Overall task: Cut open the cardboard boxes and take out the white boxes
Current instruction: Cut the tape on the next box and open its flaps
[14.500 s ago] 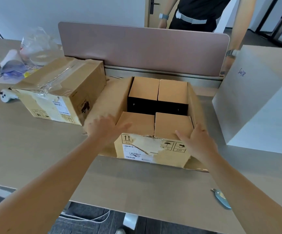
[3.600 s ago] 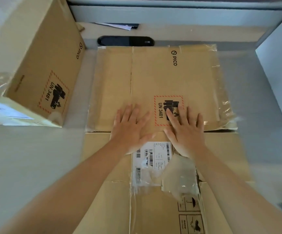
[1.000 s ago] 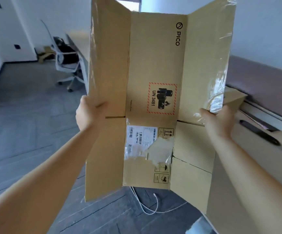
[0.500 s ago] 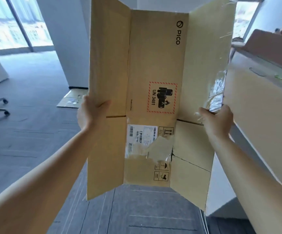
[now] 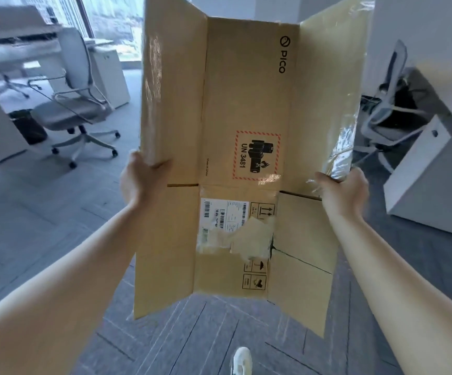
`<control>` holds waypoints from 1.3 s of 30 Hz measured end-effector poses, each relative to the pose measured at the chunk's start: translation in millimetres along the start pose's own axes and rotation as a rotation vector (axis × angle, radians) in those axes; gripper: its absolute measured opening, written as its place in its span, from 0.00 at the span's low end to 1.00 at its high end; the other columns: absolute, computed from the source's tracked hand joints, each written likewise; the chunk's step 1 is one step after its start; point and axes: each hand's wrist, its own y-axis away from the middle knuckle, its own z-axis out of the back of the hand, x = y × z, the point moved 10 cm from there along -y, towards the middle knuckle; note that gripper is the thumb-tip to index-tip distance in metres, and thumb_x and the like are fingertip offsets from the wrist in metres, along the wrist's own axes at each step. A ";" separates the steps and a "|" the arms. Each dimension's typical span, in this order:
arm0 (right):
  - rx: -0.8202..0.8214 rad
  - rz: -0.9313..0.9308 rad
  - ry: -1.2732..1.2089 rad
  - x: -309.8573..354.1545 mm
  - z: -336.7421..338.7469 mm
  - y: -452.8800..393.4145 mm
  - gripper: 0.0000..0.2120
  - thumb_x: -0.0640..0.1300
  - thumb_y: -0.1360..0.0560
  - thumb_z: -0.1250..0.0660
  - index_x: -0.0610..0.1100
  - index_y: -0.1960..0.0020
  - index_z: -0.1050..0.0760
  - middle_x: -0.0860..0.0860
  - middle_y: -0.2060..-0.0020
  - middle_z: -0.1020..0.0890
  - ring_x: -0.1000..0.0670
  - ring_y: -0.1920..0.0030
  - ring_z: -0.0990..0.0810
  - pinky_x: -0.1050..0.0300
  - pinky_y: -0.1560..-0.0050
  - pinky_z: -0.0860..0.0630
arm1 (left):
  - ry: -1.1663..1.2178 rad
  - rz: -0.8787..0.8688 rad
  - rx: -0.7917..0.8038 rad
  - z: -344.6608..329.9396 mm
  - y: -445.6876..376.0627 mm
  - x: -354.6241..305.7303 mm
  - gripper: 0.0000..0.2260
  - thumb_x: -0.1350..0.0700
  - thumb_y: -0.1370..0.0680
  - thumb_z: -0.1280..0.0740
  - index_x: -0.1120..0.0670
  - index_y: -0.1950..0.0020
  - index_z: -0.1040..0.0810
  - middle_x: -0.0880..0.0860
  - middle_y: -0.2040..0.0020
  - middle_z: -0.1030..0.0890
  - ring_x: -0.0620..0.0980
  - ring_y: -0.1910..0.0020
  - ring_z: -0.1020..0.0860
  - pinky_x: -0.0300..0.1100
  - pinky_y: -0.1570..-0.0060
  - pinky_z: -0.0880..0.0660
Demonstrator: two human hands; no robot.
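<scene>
Item: flattened cardboard box [image 5: 246, 109], emptied, held upright in front of the person, above the grey floor [image 5: 43, 226]. Left hand [image 5: 138, 180] grips its left edge, right hand [image 5: 344, 188] its right edge, set wide apart, likely to keep the floppy sheet spread for carrying

A grey office chair [image 5: 73, 109] stands left by a white cabinet [image 5: 108, 74]; another chair [image 5: 390, 109] right, on grey carpet floor [image 5: 43, 217].
</scene>
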 end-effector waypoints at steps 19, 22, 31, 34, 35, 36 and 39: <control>0.162 0.022 -0.055 72.5 -339.8 -273.5 0.12 0.43 0.29 0.31 0.41 0.61 0.34 0.54 0.67 0.33 0.48 0.62 0.30 0.57 0.62 0.36 | -0.044 0.076 -0.156 -130.6 -349.4 4.9 0.19 0.50 0.27 0.31 0.60 0.44 0.30 0.59 0.47 0.23 0.57 0.50 0.26 0.46 0.56 0.30; 0.145 0.029 -0.032 89.3 -409.5 -317.8 0.15 0.44 0.30 0.29 0.35 0.52 0.29 0.48 0.63 0.28 0.46 0.59 0.29 0.56 0.60 0.34 | -0.049 0.081 -0.142 -155.4 -431.2 14.3 0.19 0.49 0.27 0.31 0.59 0.43 0.30 0.58 0.47 0.23 0.56 0.49 0.26 0.44 0.57 0.32; 0.070 -0.021 0.043 117.0 -556.9 -433.4 0.11 0.43 0.28 0.32 0.39 0.55 0.33 0.50 0.66 0.31 0.48 0.58 0.31 0.56 0.59 0.38 | -0.078 0.078 -0.041 -241.8 -635.6 15.1 0.17 0.51 0.26 0.31 0.59 0.42 0.28 0.51 0.55 0.27 0.50 0.56 0.31 0.41 0.60 0.38; 0.053 -0.042 0.052 108.9 -602.1 -473.0 0.12 0.43 0.28 0.32 0.39 0.55 0.33 0.46 0.60 0.30 0.47 0.56 0.31 0.56 0.59 0.38 | -0.084 0.093 -0.001 -282.1 -688.7 22.8 0.16 0.51 0.26 0.32 0.58 0.42 0.29 0.52 0.54 0.26 0.50 0.56 0.31 0.40 0.61 0.39; 0.054 -0.051 0.060 104.9 -617.5 -486.9 0.11 0.43 0.28 0.32 0.39 0.55 0.34 0.46 0.60 0.30 0.47 0.57 0.32 0.56 0.59 0.39 | -0.088 0.091 0.009 -295.8 -706.6 25.4 0.16 0.51 0.26 0.32 0.58 0.43 0.28 0.53 0.53 0.25 0.50 0.56 0.31 0.40 0.60 0.38; 0.057 -0.061 0.066 101.0 -633.5 -502.1 0.11 0.43 0.28 0.32 0.39 0.55 0.33 0.46 0.59 0.30 0.48 0.57 0.32 0.56 0.60 0.40 | -0.092 0.085 0.018 -310.7 -725.1 27.7 0.15 0.51 0.26 0.32 0.58 0.43 0.28 0.54 0.52 0.24 0.50 0.56 0.31 0.40 0.61 0.38; 0.082 -0.083 0.048 91.5 -688.5 -555.9 0.12 0.42 0.28 0.32 0.36 0.53 0.31 0.45 0.59 0.29 0.47 0.58 0.31 0.56 0.59 0.38 | -0.109 0.078 0.039 -358.8 -781.6 29.1 0.16 0.53 0.25 0.32 0.59 0.42 0.28 0.53 0.52 0.25 0.50 0.56 0.31 0.38 0.66 0.38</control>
